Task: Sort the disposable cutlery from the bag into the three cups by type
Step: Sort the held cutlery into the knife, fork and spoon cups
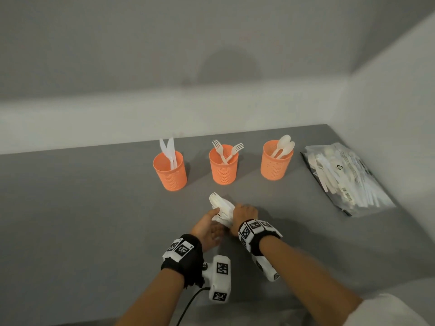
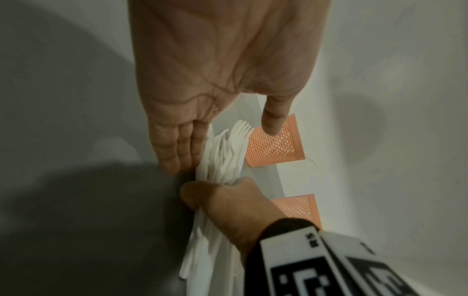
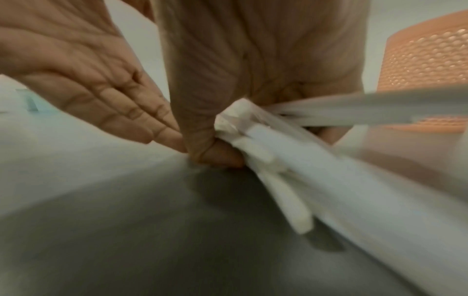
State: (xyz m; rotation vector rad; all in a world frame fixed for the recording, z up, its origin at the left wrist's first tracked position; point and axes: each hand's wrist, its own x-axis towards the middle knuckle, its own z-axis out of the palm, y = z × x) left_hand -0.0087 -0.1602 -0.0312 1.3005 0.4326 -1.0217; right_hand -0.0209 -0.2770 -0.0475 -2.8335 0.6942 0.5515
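Note:
Three orange mesh cups stand in a row: the left cup (image 1: 170,171) holds knives, the middle cup (image 1: 223,164) forks, the right cup (image 1: 276,161) spoons. In front of the middle cup my right hand (image 1: 243,212) grips a bundle of white cutlery (image 1: 221,204) around its middle, fork tines pointing away. My left hand (image 1: 211,222) lies open, its straight fingers (image 2: 177,152) against the side of the bundle (image 2: 222,156). In the right wrist view the thumb of my right hand (image 3: 217,154) clamps the bundle's handles (image 3: 278,160). The cutlery bag (image 1: 346,180) lies at the far right.
The grey table (image 1: 82,208) runs up to a pale wall behind the cups and another wall on the right beside the bag. A black cable (image 1: 188,304) trails from the left wrist camera toward the near edge.

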